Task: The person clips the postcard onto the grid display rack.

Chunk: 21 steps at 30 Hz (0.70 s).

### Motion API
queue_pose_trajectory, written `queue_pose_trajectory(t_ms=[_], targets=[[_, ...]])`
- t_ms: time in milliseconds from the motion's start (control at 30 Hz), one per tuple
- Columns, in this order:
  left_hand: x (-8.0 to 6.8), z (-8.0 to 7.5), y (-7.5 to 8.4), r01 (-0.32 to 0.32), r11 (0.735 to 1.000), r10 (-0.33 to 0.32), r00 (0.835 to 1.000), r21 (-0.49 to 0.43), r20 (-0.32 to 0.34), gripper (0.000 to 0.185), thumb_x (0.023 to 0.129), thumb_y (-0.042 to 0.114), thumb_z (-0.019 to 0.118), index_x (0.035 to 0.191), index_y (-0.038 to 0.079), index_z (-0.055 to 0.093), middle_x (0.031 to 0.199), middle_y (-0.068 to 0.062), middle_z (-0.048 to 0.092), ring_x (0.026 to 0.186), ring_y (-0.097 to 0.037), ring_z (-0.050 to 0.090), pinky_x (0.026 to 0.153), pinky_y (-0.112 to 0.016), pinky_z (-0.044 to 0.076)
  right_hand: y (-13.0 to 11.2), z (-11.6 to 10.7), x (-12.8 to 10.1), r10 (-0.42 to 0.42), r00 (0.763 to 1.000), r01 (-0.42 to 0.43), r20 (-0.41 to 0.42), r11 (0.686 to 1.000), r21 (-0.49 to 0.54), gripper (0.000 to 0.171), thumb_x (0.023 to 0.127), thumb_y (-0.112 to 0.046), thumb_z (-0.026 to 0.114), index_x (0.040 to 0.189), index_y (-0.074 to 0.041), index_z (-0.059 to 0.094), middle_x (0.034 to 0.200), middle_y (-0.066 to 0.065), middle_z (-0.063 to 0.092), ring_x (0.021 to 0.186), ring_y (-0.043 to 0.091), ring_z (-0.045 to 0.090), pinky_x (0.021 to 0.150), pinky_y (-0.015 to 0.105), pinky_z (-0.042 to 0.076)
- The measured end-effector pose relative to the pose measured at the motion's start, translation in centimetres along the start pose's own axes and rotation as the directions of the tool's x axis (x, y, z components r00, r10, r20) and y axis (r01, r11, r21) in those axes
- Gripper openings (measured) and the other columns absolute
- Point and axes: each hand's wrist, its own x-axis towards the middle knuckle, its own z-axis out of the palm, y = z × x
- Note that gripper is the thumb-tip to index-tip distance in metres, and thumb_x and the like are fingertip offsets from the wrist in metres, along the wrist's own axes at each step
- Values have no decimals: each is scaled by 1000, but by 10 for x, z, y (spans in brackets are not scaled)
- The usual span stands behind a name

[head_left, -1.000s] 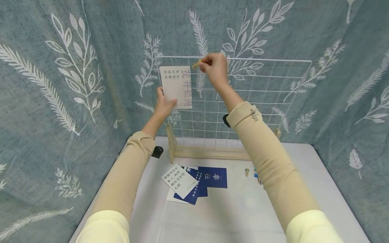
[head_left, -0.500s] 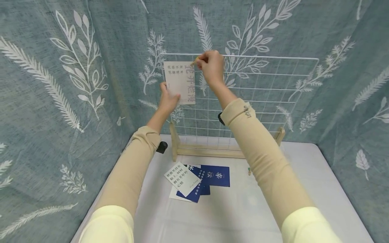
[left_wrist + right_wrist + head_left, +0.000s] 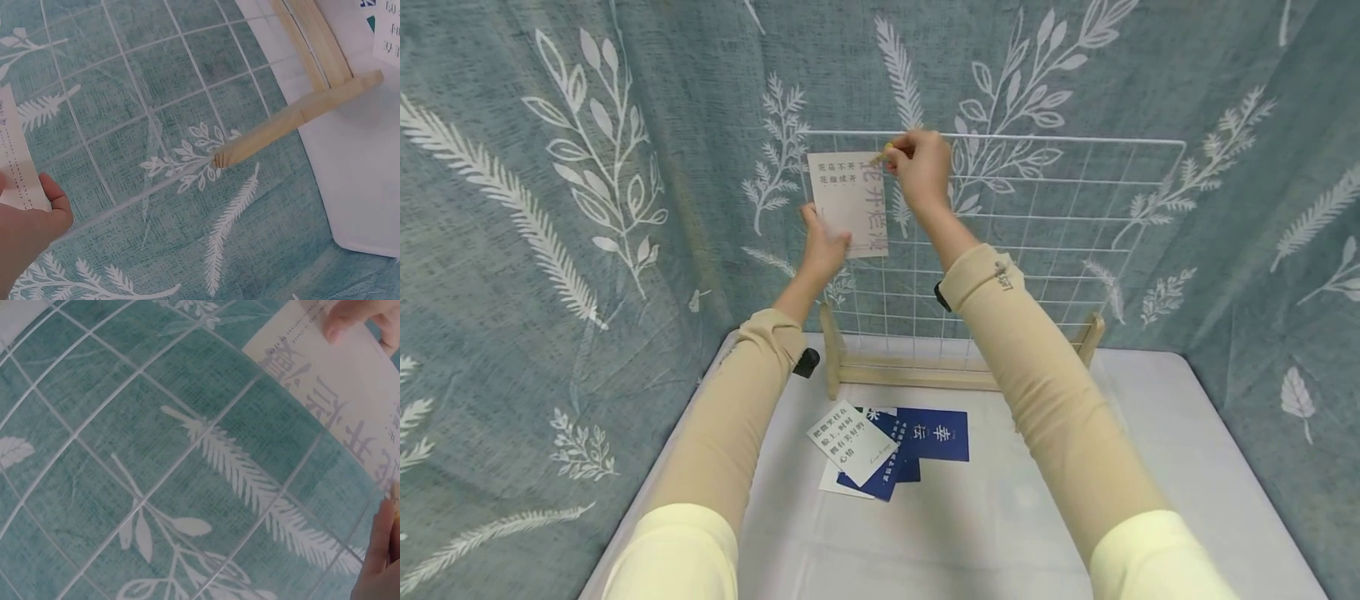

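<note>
A pale card (image 3: 848, 208) with printed characters stands against the upper left of a white wire grid (image 3: 1000, 218). My left hand (image 3: 823, 248) grips its lower left part, thumb across the front; the left wrist view shows the card (image 3: 19, 165) between thumb and fingers. At the card's upper right corner, my right hand (image 3: 922, 171) pinches a small yellowish clip (image 3: 880, 156). Its tip meets the card's corner, but whether it grips card and wire together is too small to tell. In the right wrist view the right fingers (image 3: 378, 540) sit beside the card's end.
The grid stands in a wooden base (image 3: 917, 377) on a white-covered table (image 3: 970, 533). In front lie overlapping cards, a white one (image 3: 852, 442) over blue ones (image 3: 942, 434). Patterned green-blue cloth (image 3: 662, 167) hangs behind and at the sides.
My right hand has moved left, bringing the clip from beside the card to its upper right corner. The left hand and card have shifted slightly right in view, partly with the head's movement.
</note>
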Motion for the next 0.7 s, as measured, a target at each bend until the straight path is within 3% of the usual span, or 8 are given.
queue_pose_trajectory(t_ms=[267, 700], targets=[[-3, -1, 3, -8, 1000, 10, 999, 27, -50, 49, 92, -6, 46, 131, 3, 18, 134, -26, 38, 125, -39, 43, 105, -43, 41, -2, 1, -7, -26, 1000, 26, 12, 999, -29, 22, 91, -4, 58, 109, 8, 64, 106, 19, 68, 86, 22, 67, 71, 11, 52], [-9, -5, 5, 78, 995, -70, 990, 62, -123, 61, 93, 3, 53, 139, 14, 14, 137, -27, 40, 121, -41, 50, 98, -45, 47, -1, 0, -16, -140, 990, 135, -21, 979, -154, 24, 92, -9, 58, 111, 5, 64, 102, 18, 69, 86, 23, 66, 76, 22, 52]])
